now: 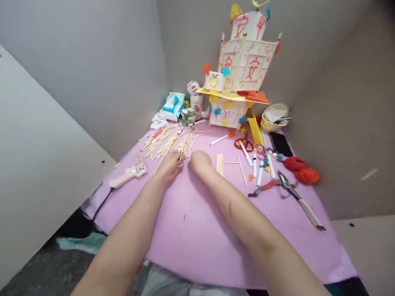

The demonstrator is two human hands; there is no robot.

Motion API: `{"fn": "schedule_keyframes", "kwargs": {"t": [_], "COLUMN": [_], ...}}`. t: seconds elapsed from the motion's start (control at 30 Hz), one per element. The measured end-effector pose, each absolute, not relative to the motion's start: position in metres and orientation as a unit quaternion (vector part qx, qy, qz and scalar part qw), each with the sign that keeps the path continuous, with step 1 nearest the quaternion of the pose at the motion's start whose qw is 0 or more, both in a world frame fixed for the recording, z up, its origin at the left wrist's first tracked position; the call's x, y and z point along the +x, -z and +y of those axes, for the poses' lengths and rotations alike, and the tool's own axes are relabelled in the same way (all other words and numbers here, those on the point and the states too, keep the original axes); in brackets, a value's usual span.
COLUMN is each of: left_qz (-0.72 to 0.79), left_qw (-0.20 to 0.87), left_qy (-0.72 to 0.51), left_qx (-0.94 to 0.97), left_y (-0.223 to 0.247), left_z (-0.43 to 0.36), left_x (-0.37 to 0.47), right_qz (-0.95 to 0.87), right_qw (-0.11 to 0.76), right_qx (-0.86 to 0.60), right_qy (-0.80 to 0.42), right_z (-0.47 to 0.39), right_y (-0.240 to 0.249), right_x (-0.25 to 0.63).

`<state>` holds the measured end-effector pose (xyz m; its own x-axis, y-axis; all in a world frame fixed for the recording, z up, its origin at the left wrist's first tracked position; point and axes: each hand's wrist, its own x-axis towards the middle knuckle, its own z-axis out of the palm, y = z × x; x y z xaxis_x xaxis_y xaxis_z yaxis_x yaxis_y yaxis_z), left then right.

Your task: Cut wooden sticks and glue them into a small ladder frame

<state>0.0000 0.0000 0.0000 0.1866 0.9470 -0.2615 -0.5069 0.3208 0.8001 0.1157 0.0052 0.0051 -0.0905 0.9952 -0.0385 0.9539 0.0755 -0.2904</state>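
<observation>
Both hands are at the near edge of a loose spread of thin wooden sticks [166,142]. My left hand [173,163] has its fingers curled together by the stick ends; what they hold is too small to make out. Close beside it, a small gap apart, my right hand [200,161] is curled with its fingertips hidden beneath the hand. Right of it several sticks lie side by side in a small bundle [220,165]. Two more single sticks [242,170] lie just beyond that, one crosswise and one slanted.
A glue gun [132,172] lies at left on the pink cloth [191,246]. A decorated paper tower [237,74] stands at the back. Markers [260,172], red-handled scissors [243,144], pliers [265,188], a large cutter [299,199], red yarn [307,175] and a phone [280,144] lie at right.
</observation>
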Motion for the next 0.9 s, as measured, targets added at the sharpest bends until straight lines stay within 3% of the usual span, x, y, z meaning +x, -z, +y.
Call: {"fn": "schedule_keyframes", "kwargs": {"t": [0.3, 0.63, 0.73, 0.9], "left_qz": [0.336, 0.334, 0.348, 0.344], "left_qw": [0.794, 0.831, 0.813, 0.807], "left_qy": [-0.443, -0.410, -0.434, -0.448], "left_qx": [0.246, 0.171, 0.173, 0.170], "left_y": [0.013, 0.014, 0.012, 0.012], "left_z": [-0.024, -0.033, -0.035, -0.033], "left_x": [0.040, 0.048, 0.047, 0.046], "right_qz": [-0.734, -0.731, -0.721, -0.751], "right_qw": [0.151, 0.157, 0.114, 0.069], "right_qx": [-0.649, -0.655, -0.681, -0.652], "right_qy": [-0.132, -0.112, -0.056, -0.083], "right_z": [-0.024, -0.026, -0.015, -0.004], "right_y": [-0.031, -0.034, -0.031, -0.004], "right_x": [0.172, 0.224, 0.263, 0.282]}}
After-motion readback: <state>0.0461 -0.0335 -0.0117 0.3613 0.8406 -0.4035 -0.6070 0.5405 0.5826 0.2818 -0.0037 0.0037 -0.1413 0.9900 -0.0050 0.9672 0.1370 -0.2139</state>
